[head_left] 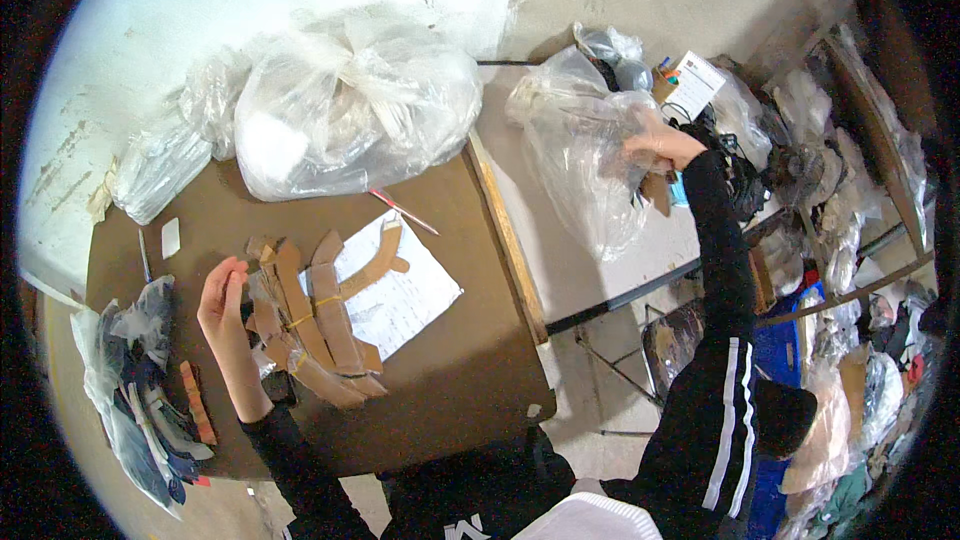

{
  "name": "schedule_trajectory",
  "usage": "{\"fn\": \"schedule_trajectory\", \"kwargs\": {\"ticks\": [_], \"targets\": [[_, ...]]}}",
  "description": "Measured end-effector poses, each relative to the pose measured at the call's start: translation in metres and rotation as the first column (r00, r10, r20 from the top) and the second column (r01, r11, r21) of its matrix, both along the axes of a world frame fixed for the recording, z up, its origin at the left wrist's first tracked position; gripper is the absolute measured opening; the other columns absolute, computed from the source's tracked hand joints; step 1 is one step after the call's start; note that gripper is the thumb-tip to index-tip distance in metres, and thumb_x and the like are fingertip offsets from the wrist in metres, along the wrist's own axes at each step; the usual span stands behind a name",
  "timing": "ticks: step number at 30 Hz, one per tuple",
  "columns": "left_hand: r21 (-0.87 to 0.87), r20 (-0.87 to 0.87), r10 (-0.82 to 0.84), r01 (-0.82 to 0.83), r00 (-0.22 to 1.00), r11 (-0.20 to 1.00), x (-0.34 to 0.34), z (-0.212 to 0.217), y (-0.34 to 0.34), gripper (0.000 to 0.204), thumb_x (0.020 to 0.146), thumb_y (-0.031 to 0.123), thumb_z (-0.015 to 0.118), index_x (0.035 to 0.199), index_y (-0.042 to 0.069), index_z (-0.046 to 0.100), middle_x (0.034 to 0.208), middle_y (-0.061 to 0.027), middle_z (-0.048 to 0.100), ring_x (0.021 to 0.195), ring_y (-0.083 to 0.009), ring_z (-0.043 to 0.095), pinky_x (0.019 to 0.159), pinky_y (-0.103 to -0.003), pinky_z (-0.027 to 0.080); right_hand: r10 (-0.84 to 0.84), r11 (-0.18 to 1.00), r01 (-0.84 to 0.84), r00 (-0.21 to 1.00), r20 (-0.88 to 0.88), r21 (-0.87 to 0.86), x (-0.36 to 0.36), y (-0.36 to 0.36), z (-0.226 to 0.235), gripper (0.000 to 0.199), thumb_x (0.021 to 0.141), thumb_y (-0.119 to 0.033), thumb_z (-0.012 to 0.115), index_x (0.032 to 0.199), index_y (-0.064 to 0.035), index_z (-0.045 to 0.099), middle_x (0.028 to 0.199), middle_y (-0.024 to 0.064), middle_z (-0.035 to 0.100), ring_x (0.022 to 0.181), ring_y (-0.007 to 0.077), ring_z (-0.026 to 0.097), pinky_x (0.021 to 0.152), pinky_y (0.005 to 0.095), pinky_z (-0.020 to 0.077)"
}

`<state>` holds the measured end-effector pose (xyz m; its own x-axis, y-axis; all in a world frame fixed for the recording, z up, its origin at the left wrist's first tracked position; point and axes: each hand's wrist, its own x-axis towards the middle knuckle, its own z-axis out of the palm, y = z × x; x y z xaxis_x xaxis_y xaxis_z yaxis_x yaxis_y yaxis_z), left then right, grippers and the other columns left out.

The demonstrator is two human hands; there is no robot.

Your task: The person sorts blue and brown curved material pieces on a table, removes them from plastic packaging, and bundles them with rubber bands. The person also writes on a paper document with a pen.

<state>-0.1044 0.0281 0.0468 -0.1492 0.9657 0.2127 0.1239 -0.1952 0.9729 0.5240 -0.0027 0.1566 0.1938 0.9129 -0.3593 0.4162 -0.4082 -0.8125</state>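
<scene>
Reaching with the right hand (662, 143) to a clear plastic bag (580, 170) on the pale table (560, 275), too obscured to tell whether gripping it. Holding the left hand (222, 298) well apart, with loosely bent fingers and seemingly empty, just beside curved brown cardboard pieces (335, 317) bound by a yellowish band (300, 321) on the brown table (450, 380), partly over a white written sheet (425, 297), near a red-and-white pen (403, 211) and a bulging plastic sack (360, 105).
</scene>
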Motion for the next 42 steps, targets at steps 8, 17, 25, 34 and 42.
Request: {"fn": "schedule_trajectory", "kwargs": {"ticks": [8, 17, 25, 34, 42], "targets": [[0.023, 0.019, -0.031, 0.031, 0.999, 0.999, 0.005, 0.005, -0.005, 0.024, 0.095, 0.01, 0.056, 0.113, -0.005, 0.062, 0.107, -0.0086, 0.066, 0.1, -0.0143, 0.06, 0.092, -0.026, 0.044, -0.07, 0.998, 0.069, 0.988, -0.14, -0.011, 0.003, -0.128, 0.033, 0.073, 0.076, -0.011, 0.067, 0.14, -0.0001, 0.033, 0.103, 0.0063, 0.058, 0.087, 0.0118, 0.058, 0.075, 0.0251, 0.0484], [-0.065, 0.133, -0.11, 0.119, 0.985, 0.991, 0.026, 0.001, -0.005, 0.024, 0.095, 0.011, 0.057, 0.114, -0.002, 0.063, 0.108, -0.0072, 0.066, 0.1, -0.0134, 0.06, 0.093, -0.026, 0.044, -0.421, 0.781, 0.552, 0.811, -0.407, 0.292, -0.04, -0.202, 0.038, 0.066, 0.077, -0.012, 0.066, 0.137, -0.0015, 0.04, 0.115, 0.0099, 0.06, 0.096, 0.0208, 0.062, 0.087, 0.033, 0.0503], [0.114, 0.641, -0.679, 0.831, 0.358, 0.545, 0.086, 0.024, -0.046, 0.042, 0.096, 0.018, 0.053, 0.134, 0.001, 0.047, 0.122, -0.0085, 0.061, 0.106, -0.0158, 0.06, 0.091, -0.028, 0.047, 0.084, 0.933, 0.024, 0.955, -0.284, 0.358, -0.242, -0.111, 0.037, 0.079, 0.071, -0.007, 0.076, 0.139, -0.0006, 0.037, 0.125, 0.0091, 0.055, 0.11, 0.0185, 0.055, 0.095, 0.0294, 0.0424], [-0.065, 0.613, -0.523, 0.697, 0.593, 0.714, 0.061, 0.028, -0.036, 0.044, 0.098, 0.01, 0.047, 0.141, 0.006, 0.04, 0.11, -0.0115, 0.065, 0.094, -0.0194, 0.065, 0.084, -0.03, 0.051, 0.018, 0.835, 0.177, 0.937, -0.348, 0.521, -0.312, -0.057, 0.019, 0.075, 0.075, 0.006, 0.071, 0.14, -0.004, 0.035, 0.12, 0.0083, 0.056, 0.099, 0.0172, 0.059, 0.085, 0.0305, 0.0491], [-0.067, 0.577, -0.257, 0.358, 0.776, 0.931, 0.024, 0.044, -0.036, 0.041, 0.1, 0.015, 0.045, 0.14, 0.008, 0.043, 0.099, -0.0085, 0.063, 0.075, -0.0126, 0.058, 0.068, -0.025, 0.048, 0.306, 0.825, -0.542, 0.667, 0.68, 0.161, -0.232, -0.038, -0.022, 0.066, 0.09, -0.028, 0.062, 0.141, 0.0043, 0.033, 0.138, 0.0253, 0.045, 0.129, 0.0328, 0.045, 0.107, 0.036, 0.0329]]}}
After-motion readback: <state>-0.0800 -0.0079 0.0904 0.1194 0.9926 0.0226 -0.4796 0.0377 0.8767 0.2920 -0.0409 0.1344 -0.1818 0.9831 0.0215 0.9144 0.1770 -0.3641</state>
